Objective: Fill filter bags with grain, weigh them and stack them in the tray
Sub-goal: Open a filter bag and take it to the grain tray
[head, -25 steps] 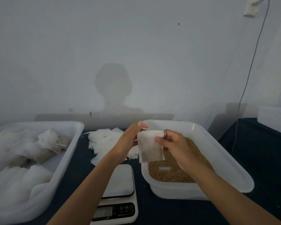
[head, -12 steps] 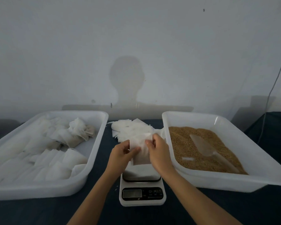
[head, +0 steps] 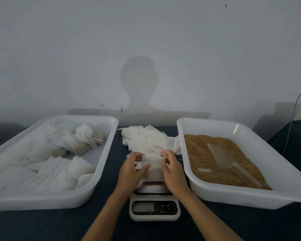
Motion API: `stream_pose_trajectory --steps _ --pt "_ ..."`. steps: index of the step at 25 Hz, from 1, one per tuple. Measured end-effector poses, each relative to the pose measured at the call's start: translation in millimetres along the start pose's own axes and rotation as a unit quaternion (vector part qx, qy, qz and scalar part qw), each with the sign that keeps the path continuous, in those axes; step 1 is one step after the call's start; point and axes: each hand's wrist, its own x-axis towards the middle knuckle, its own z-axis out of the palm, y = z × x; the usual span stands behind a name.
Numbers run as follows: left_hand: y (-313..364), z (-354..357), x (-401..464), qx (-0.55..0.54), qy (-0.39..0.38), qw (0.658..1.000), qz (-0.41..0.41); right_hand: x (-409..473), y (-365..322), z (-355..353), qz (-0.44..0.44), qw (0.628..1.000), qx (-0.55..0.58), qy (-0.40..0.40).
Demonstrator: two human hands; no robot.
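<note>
You held one thin white paper filter bag (head: 152,168) between both hands just above the steel platform of the small white digital kitchen scale (head: 154,209): your left hand (head: 131,173) pinched its left edge with the thumb laid across the front, and your right hand (head: 172,173) pinched its upper right corner with curled fingers. The bag hung upright, its long axis running from its top edge down toward the scale, its flat face turned to you; whether it touched the platform could not be told. The scale's display showed faint digits too blurred to read, and its buttons carried a power symbol and small letters that could not be read with certainty. Just behind your hands lay a loose heap of flat white empty filter bags (head: 146,140). To your right stood a white rectangular plastic tray of brown grain (head: 217,153) with a clear plastic scoop (head: 228,160) lying on the grain. To your left, a matching white plastic tray (head: 104,173) held filled bags (head: 64,173) in rows. Everything rested on a dark navy tabletop (head: 42,225) against a plain pale grey wall (head: 94,49), with a thin cable (head: 298,105) hanging at the right.
</note>
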Motion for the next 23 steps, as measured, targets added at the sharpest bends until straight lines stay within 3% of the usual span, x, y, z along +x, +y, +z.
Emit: stream_pose_trajectory --steps 5,11,15,23 --pt "-7.6 -16.3 2.6 -0.083 0.088 0.992 0.021 -0.2 8.5 -8.2 -0.074 0.997 -0.004 0.005" --pt "-18.3 -23.0 2.7 -0.107 0.132 0.985 -0.008 -5.0 28.2 -10.8 -0.035 0.999 0.036 -0.011" --pt "-20.7 -21.5 2.4 -0.101 0.125 0.987 0.0 -3.9 27.9 -9.4 -0.035 0.998 0.056 -0.02" --pt "-20.9 -17.3 2.7 -0.087 0.094 0.992 -0.007 -8.7 34.3 -17.8 -0.069 0.997 0.009 0.044"
